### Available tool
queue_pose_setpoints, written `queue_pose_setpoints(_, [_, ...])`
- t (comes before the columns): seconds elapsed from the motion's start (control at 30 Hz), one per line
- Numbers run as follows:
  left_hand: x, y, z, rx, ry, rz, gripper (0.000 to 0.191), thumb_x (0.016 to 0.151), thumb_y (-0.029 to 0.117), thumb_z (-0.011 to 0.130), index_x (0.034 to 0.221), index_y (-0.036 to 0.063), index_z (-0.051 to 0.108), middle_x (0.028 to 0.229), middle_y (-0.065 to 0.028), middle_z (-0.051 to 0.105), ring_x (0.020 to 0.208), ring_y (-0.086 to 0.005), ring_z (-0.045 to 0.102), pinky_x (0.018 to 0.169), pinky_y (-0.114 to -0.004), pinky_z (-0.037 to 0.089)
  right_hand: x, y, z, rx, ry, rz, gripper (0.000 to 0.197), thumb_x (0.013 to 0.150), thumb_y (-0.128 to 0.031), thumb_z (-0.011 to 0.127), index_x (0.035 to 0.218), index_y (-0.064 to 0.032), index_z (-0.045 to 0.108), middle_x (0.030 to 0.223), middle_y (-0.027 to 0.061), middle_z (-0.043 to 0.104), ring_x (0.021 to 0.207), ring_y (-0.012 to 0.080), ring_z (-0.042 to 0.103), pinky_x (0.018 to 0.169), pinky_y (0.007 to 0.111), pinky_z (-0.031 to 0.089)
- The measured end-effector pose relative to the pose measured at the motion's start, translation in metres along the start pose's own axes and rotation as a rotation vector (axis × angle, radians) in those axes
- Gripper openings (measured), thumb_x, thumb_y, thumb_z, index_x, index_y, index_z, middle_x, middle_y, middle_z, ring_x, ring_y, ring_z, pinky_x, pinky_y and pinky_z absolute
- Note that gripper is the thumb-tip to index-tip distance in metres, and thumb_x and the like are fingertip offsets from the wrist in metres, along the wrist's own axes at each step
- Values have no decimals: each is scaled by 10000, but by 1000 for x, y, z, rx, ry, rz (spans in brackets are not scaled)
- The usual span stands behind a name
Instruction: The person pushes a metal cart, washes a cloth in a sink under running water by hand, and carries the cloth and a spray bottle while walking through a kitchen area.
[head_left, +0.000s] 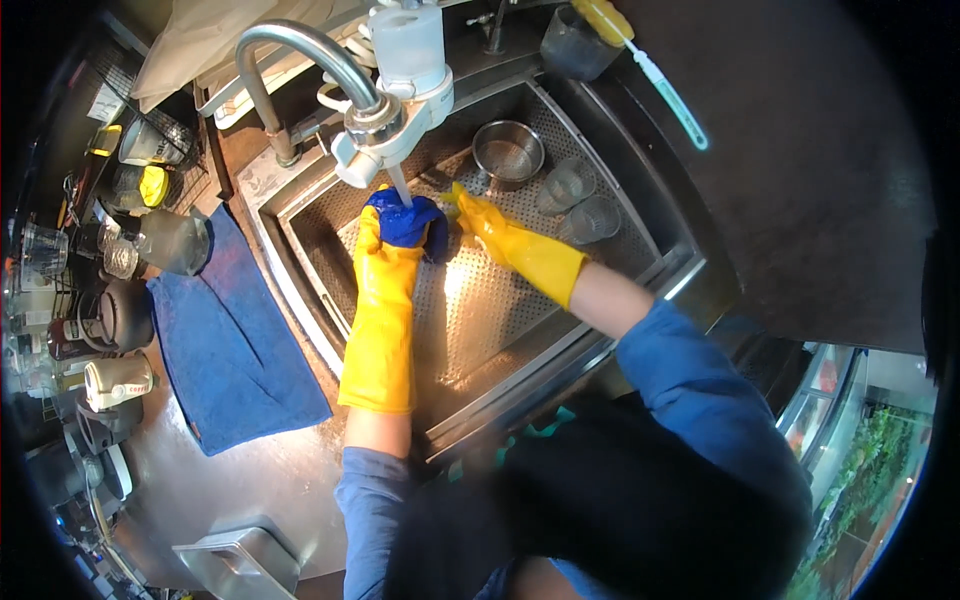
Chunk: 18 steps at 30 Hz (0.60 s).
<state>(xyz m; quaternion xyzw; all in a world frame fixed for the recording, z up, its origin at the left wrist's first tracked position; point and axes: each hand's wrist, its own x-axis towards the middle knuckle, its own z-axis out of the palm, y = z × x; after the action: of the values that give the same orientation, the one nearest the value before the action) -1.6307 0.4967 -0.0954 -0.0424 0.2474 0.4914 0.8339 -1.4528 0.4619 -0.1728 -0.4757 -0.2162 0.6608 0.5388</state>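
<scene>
My left hand (386, 247), in a long yellow rubber glove, grips a wet blue cloth (405, 217) over the sink. Water (402, 186) runs from the faucet's white filter unit (394, 142) onto the cloth. Just right of the cloth is my right hand (484, 221), gloved the same way, its fingers pointing toward the faucet. Those fingers are blurred, and I cannot tell whether they hold anything. Beyond my right hand, a round metal bowl (508, 154) and two clear ribbed cups (568, 185) (592, 220) rest on the perforated sink tray (480, 300).
A curved metal faucet (307, 34) arches over the sink from the left. A blue towel (240, 352) covers part of the left counter, with a glass pitcher (174, 241) and kettle (124, 315) beside it. A sponge brush (660, 82) leans from a dark container (577, 46). A metal pan (240, 562) sits lower left.
</scene>
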Motion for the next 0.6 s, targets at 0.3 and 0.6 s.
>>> queue_pose_setpoints(0.3, [3,14,-15,-27,96,137,595,1026,548,469,1262,16,591,1229,-174,671,1067,-380,662,1006,-519,545,61,-20,69,717,-232,-232,370,956,-231,672,1290,-82,616,1112,119,705,960,256,693,850,420,577])
queue_pose_setpoints(0.6, [9,53,-49,-57,-335,-359,479,995,465,600,1240,53,617,1048,-118,704,901,-285,683,787,-361,574,-94,-42,154,-887,-209,-1106,206,889,-55,588,1062,-46,699,1112,147,715,1004,323,687,912,412,532])
